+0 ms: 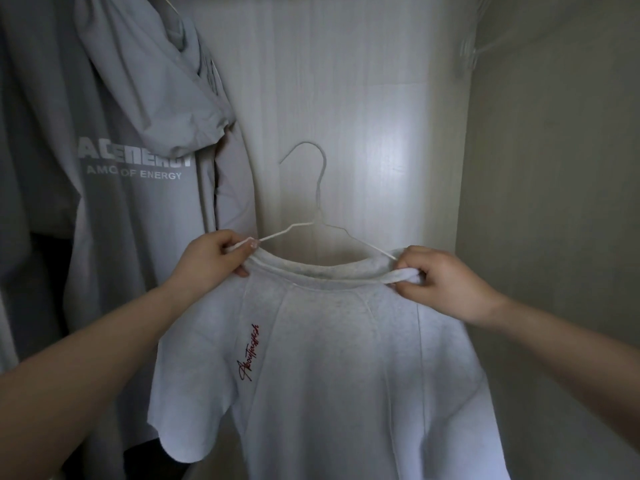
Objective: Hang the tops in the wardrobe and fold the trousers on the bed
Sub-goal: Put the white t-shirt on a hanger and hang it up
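Observation:
A light grey short-sleeved top (329, 368) with red script on its chest hangs in front of me, inside the wardrobe. A white wire hanger (317, 206) sits in its neck opening, hook upright and free of any rail. My left hand (211, 258) pinches the collar and the hanger's left arm. My right hand (440, 278) grips the collar's right side, where the hanger's right arm goes into the fabric. No trousers or bed are in view.
A grey hooded top (131, 140) with white lettering hangs at the left, close to my left arm. The pale wardrobe back panel (363, 116) is straight ahead, its side wall (554, 202) at the right. Empty white hangers (474, 46) show blurred at the upper right.

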### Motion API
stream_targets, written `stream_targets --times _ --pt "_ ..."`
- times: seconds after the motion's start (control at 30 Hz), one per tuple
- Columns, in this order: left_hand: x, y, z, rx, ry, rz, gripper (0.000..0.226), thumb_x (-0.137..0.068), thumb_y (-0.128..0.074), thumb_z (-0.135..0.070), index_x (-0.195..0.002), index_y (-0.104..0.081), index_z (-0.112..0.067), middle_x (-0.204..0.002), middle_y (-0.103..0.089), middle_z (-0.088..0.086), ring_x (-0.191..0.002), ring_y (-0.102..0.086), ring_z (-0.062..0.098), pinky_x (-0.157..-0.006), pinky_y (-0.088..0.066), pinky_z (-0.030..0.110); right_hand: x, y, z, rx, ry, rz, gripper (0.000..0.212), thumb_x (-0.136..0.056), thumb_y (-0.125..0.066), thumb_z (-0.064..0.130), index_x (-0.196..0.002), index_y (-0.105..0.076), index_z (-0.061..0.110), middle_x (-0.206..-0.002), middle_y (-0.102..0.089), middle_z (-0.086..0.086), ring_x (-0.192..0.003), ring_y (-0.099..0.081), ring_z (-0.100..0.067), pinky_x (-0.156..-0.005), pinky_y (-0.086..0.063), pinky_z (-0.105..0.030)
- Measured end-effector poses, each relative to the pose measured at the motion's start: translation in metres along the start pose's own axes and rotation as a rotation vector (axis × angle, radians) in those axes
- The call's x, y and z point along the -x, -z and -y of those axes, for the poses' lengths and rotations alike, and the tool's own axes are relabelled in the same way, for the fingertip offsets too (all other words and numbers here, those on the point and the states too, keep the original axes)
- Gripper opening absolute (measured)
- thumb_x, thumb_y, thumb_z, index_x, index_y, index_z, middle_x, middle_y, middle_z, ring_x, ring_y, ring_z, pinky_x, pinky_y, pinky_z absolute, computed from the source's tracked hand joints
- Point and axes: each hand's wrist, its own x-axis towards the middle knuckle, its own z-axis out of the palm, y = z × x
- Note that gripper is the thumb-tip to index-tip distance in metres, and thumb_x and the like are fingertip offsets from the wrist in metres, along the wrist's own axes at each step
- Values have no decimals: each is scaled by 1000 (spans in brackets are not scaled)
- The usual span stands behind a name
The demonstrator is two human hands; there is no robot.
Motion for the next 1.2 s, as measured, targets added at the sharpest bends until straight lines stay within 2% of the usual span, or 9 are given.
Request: stream_targets --times 0.17,0.23,0.33,0.43,0.53,0.67,0.83,1.0,1.2 --pt "0 -3 -2 -392 -30 -106 44 -82 -49 -67 -69 -57 -27 -50 -64 -12 -59 -59 -1 -54 -38 27 -3 9 -8 203 -31 192 8 -82 -73 27 -83 -66 28 -76 -55 17 -64 -50 6 -63 -31 -11" --pt "-4 -2 -2 -449 -23 -108 50 -82 -43 -71 -67 -55 -25 -49 -63 -9 -60 -58 5 -53 -38 27 -3 11 -9 234 -12 176 29 -83 -72 24 -111 -66 23 -92 -58 12 -67 -50 5 -67 -33 -10" --pt "-10 -1 1 -488 28 -95 57 -82 -37 -75 -69 -56 -24 -51 -63 -6 -61 -59 10 -55 -42 28 -6 16 2 117 -67 130 72 -82 -73 19 -141 -36 39 -111 -51 18 -62 -51 0 -65 -38 -6" --pt "-18 -1 1 -552 67 -98 61 -80 -33 -80 -69 -54 -23 -60 -61 -4 -63 -58 13 -57 -44 29 -13 25 18 -90 -267 289 63 -83 -72 15 -135 -43 36 -112 -59 16 -53 -51 2 -63 -42 -9" --pt "-26 -4 -5 -570 82 -121 65 -79 -31 -82 -67 -51 -21 -65 -56 -3 -62 -54 13 -52 -35 28 -12 33 31 -402 -418 422 35 -89 -56 -2 -115 -62 21 -94 -66 7 -73 -57 -4 -67 -44 -22" --pt "-45 -11 -20 -371 175 -12 62 -80 -41 -77 -85 -57 -17 -86 -60 0 -81 -59 20 -65 -43 31 -9 36 50 -955 -482 354 36 -79 -56 -12 -105 -63 12 -101 -62 -13 -89 -58 -22 -76 -49 -30" --pt "-51 -9 -36 263 445 210 50 -85 -56 -61 -113 -63 -20 -115 -65 0 -97 -62 12 -68 -47 28 -30 17 83 -1118 -456 213 30 -73 -56 -5 -91 -72 13 -119 -66 -13 -104 -64 -26 -91 -49 -35" --pt "-52 2 -65 555 450 265 51 -85 -58 -57 -121 -58 -21 -124 -60 -2 -106 -61 14 -86 -50 38 -67 3 113 -1113 -462 95 27 -90 -48 0 -109 -66 5 -102 -71 -13 -81 -68 -21 -68 -57 -26" --pt "-55 49 -116 580 297 297 40 -87 -57 -53 -111 -69 -23 -115 -69 0 -105 -66 16 -87 -54 38 -135 -9 149 -1035 -358 -16 17 -91 -51 5 -101 -64 11 -82 -72 -3 -67 -70 -11 -56 -54 -22"
